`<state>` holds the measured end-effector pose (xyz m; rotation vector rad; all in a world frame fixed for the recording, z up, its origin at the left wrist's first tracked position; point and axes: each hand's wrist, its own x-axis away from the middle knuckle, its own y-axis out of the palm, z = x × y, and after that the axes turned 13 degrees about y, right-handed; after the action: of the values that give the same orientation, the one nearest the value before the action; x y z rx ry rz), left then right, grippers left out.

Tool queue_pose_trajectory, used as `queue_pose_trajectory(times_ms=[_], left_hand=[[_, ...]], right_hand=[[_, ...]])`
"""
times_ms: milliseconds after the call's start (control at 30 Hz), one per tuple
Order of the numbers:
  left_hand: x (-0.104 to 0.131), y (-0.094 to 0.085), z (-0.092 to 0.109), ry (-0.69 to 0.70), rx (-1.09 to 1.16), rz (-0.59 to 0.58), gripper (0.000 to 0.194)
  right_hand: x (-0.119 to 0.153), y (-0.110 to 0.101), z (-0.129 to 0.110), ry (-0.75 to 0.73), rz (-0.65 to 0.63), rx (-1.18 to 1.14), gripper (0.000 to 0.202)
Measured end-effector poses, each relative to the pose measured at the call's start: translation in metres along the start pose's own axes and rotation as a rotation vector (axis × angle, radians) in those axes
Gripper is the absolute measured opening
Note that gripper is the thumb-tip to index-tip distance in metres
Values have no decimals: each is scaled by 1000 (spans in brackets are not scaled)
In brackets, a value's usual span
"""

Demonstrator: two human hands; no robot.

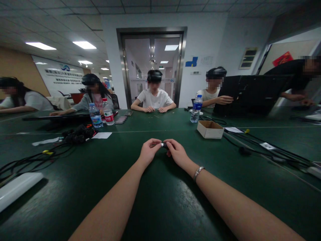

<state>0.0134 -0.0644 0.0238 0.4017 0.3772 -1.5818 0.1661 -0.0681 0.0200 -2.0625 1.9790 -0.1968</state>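
Observation:
Above the dark green table [120, 187], a small object with a silver end and a dark body [163, 145] is held between my two hands; its exact kind is too small to tell. The thumb and fingertips of my left hand [148, 152] are pinched at the silver end. From the other side, my right hand [178, 153] is closed round the dark part, which its fingers mostly hide. A metal bracelet [198, 173] circles my right wrist.
An open cardboard box [210, 130] stands right of my hands, near a water bottle [196, 108]. Two bottles [95, 115] and a tangle of black cables [79, 134] lie to the left. More cables [273, 149] run along the right. Several people sit opposite, one behind a black monitor [250, 93].

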Motion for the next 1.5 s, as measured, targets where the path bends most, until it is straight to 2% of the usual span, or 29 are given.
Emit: queue_pose_trajectory(times_ms=[233, 533, 667, 800, 900, 1000, 1067, 1167, 1233, 1300, 1400, 1500], left_hand=[[0, 1, 1, 16, 114, -4, 17], [-1, -3, -6, 14, 101, -65, 21], [-3, -4, -6, -60, 16, -46, 30], [-4, -4, -6, -111, -110, -30, 40], [-3, -8, -6, -59, -294, -19, 43], [-3, -14, -6, 21, -502, -27, 49], [-3, -16, -7, 8, -542, -32, 51], [-4, -15, -7, -44, -409, -8, 45], [-5, -13, -4, -45, -267, -10, 30], [-4, -11, -1, -25, -138, -60, 18], [-4, -10, 1, 32, -13, -148, 26], [-4, -10, -1, 73, -12, -152, 23]], right_hand=[[-2, 0, 2, 17, -13, -9, 28], [-3, 0, 6, -5, -10, 1, 27], [-3, 1, 7, -32, -32, 5, 25], [1, 1, 5, -182, 6, 122, 23], [5, 1, 1, -300, 49, 264, 28], [10, 3, -3, -358, 32, 335, 32], [12, 4, -4, -381, 21, 356, 31], [11, 4, -3, -379, 39, 368, 29], [9, 2, -1, -353, 66, 357, 27], [6, 0, 2, -306, 98, 336, 24], [2, -2, 4, -246, 131, 307, 21], [2, -2, 4, -265, 129, 299, 21]])
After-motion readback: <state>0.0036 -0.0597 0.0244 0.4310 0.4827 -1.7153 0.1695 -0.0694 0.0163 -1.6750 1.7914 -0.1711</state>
